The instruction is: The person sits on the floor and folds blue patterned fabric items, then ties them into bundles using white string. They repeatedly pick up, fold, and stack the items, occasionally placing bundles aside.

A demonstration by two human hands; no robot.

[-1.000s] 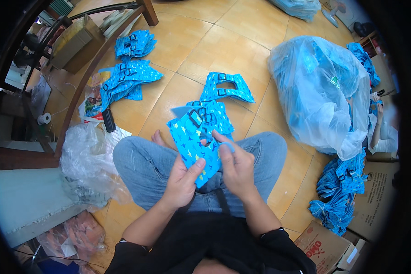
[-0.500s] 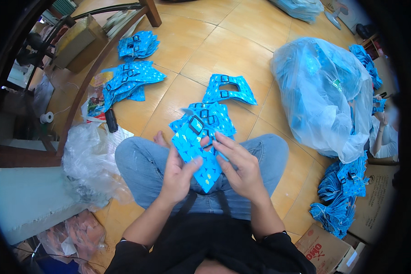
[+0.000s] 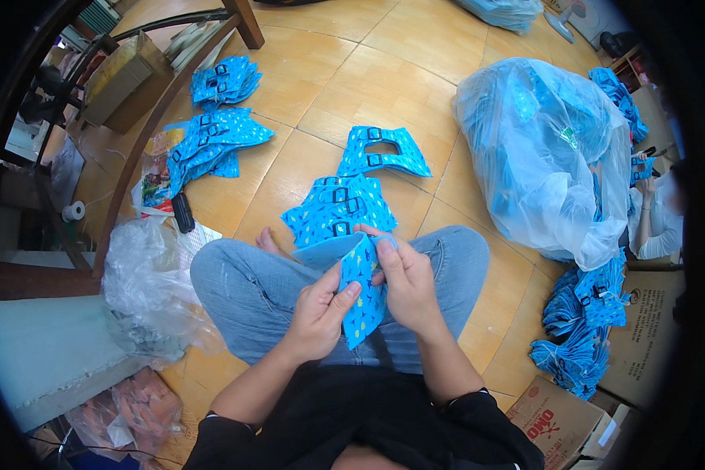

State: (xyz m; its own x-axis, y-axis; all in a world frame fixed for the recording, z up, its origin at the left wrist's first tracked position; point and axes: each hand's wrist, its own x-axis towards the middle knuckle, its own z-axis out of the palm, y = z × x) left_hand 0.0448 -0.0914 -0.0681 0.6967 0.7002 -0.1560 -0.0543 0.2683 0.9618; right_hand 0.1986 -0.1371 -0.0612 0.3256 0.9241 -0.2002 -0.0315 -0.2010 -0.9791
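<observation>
Between my hands is a blue printed fabric piece [image 3: 360, 301] with yellow and dark motifs, folded so that its paler underside shows on the left. My left hand [image 3: 318, 317] pinches its left side between thumb and fingers. At the upper right my right hand [image 3: 406, 280] grips the top edge, thumb in front, some fingers hidden behind the cloth. Just beyond lies a pile of similar blue pieces [image 3: 368, 200] with black buckles. Farther off, another piece [image 3: 395, 149] lies flat, a black buckle at each end of its opening.
Two stacks of blue pieces [image 3: 225, 81] lie at the far left, near a black oblong object [image 3: 182, 212] and clear plastic [image 3: 145, 274]. On the right are a big filled plastic bag [image 3: 544, 149], bundled blue pieces [image 3: 572, 345], cartons [image 3: 552, 423] and another person's arm [image 3: 648, 227].
The fabric piece, spread flatter with its print facing up before, is now folded and turned more upright. My right hand has moved up to its top edge and closed on it.
</observation>
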